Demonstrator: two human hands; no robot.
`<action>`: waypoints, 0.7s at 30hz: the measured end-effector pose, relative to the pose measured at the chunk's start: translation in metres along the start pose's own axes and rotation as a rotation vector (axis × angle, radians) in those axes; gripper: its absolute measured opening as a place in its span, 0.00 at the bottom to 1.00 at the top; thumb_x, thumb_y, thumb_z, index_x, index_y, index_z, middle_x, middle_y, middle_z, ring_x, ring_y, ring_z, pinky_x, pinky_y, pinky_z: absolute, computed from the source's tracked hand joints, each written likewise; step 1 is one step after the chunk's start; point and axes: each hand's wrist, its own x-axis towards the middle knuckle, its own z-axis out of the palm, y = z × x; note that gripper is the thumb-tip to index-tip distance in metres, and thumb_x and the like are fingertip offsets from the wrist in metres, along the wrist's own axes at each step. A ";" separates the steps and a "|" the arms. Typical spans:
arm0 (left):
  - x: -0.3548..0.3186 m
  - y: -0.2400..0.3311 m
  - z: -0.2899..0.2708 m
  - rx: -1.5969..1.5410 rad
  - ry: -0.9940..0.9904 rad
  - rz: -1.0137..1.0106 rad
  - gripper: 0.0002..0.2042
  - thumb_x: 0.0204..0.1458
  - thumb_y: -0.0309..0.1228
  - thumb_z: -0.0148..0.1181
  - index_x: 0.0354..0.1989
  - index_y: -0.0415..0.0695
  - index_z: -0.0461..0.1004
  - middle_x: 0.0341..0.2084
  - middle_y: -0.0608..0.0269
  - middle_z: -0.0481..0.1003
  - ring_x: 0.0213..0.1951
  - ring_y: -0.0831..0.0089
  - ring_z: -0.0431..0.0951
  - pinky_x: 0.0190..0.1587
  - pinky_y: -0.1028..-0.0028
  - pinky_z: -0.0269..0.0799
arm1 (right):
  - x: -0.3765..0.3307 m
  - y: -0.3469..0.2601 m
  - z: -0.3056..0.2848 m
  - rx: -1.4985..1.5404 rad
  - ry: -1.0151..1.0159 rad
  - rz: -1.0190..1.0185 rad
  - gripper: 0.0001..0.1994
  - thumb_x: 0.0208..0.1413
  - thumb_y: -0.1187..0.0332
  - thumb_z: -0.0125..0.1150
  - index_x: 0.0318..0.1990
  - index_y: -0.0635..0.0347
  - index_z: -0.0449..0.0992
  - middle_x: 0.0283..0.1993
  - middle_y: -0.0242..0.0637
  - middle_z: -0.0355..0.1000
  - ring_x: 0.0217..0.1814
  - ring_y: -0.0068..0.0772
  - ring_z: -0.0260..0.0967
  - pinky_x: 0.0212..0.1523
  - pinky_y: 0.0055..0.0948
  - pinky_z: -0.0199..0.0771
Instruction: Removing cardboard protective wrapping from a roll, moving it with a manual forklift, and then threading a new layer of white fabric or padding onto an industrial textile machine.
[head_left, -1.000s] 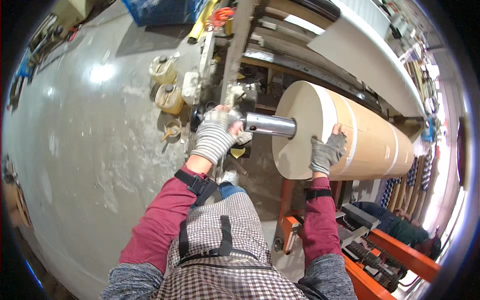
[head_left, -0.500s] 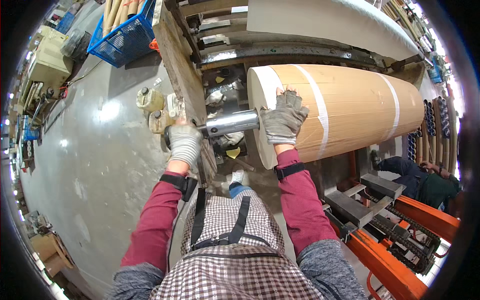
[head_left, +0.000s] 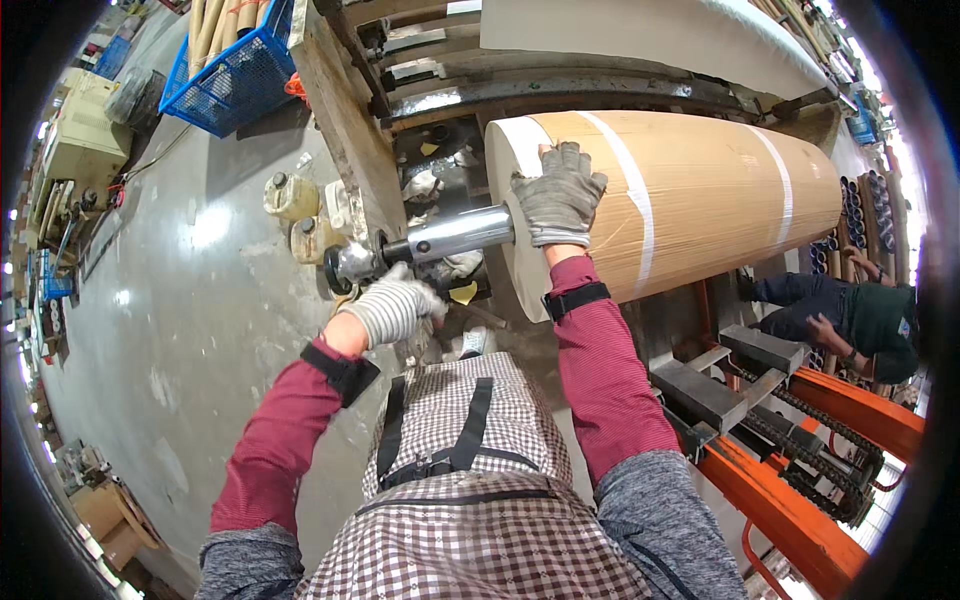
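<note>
A big roll wrapped in brown paper with white bands (head_left: 700, 200) lies across the machine frame. Out of its left end sticks a shiny metal shaft (head_left: 465, 232), which runs to a round metal end piece (head_left: 350, 262) by the upright frame plate. My right hand (head_left: 560, 200), in a grey fingerless glove, rests palm down on the roll's left end with its fingers stretched out. Just below the shaft is my left hand (head_left: 395, 308) in a striped white-grey glove. Its fingertips are blurred and partly hidden, so a grip cannot be made out.
Upright stands the worn frame plate (head_left: 350, 130). Beyond the roll hangs a white sheet roll (head_left: 650, 45). Plastic jugs (head_left: 291, 196) stand on the floor at left, near a blue basket (head_left: 230, 85) of tubes. An orange lift (head_left: 780, 510) is at lower right; a person (head_left: 850, 318) bends behind it.
My left hand has come off the shaft's end piece and moved down and slightly right. My right hand stays on the roll. The person at right has shifted, with more of them showing.
</note>
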 end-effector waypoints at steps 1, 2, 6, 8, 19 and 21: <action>0.007 0.022 -0.028 0.132 0.008 -0.086 0.13 0.43 0.31 0.55 0.39 0.44 0.72 0.38 0.55 0.72 0.40 0.64 0.71 0.45 0.67 0.63 | 0.001 0.005 0.006 -0.014 -0.007 0.013 0.27 0.43 0.44 0.48 0.48 0.50 0.67 0.53 0.37 0.60 0.55 0.35 0.55 0.50 0.42 0.49; 0.001 0.006 -0.020 -0.288 0.484 -0.245 0.16 0.42 0.34 0.56 0.41 0.45 0.71 0.38 0.54 0.72 0.40 0.62 0.71 0.46 0.65 0.61 | 0.003 0.002 0.002 0.032 0.040 -0.001 0.26 0.43 0.46 0.49 0.46 0.51 0.68 0.51 0.36 0.61 0.53 0.34 0.56 0.49 0.41 0.50; -0.011 -0.043 0.021 0.078 0.868 -0.762 0.16 0.43 0.38 0.53 0.41 0.46 0.70 0.34 0.54 0.72 0.40 0.59 0.71 0.43 0.61 0.65 | 0.014 -0.002 0.006 0.286 0.204 -0.051 0.20 0.43 0.54 0.55 0.41 0.55 0.70 0.46 0.39 0.64 0.50 0.37 0.58 0.48 0.37 0.54; -0.015 -0.035 0.007 0.351 0.316 -0.598 0.16 0.43 0.38 0.53 0.40 0.45 0.70 0.35 0.54 0.72 0.43 0.58 0.70 0.44 0.63 0.65 | 0.010 0.003 0.002 0.615 0.372 -0.017 0.18 0.42 0.64 0.58 0.42 0.61 0.69 0.49 0.46 0.63 0.55 0.45 0.55 0.56 0.37 0.53; -0.032 -0.038 0.017 0.201 0.627 -0.738 0.21 0.35 0.31 0.59 0.43 0.45 0.69 0.39 0.45 0.68 0.41 0.51 0.67 0.46 0.61 0.63 | -0.093 0.038 0.039 0.181 0.284 0.470 0.37 0.43 0.44 0.51 0.57 0.58 0.56 0.64 0.46 0.44 0.67 0.46 0.35 0.61 0.49 0.36; -0.035 -0.041 0.010 0.124 0.552 -0.673 0.19 0.34 0.31 0.59 0.40 0.46 0.71 0.39 0.46 0.68 0.41 0.50 0.67 0.44 0.61 0.64 | -0.084 0.034 0.032 0.198 0.309 0.453 0.36 0.42 0.45 0.52 0.58 0.55 0.55 0.65 0.43 0.42 0.68 0.44 0.32 0.60 0.53 0.35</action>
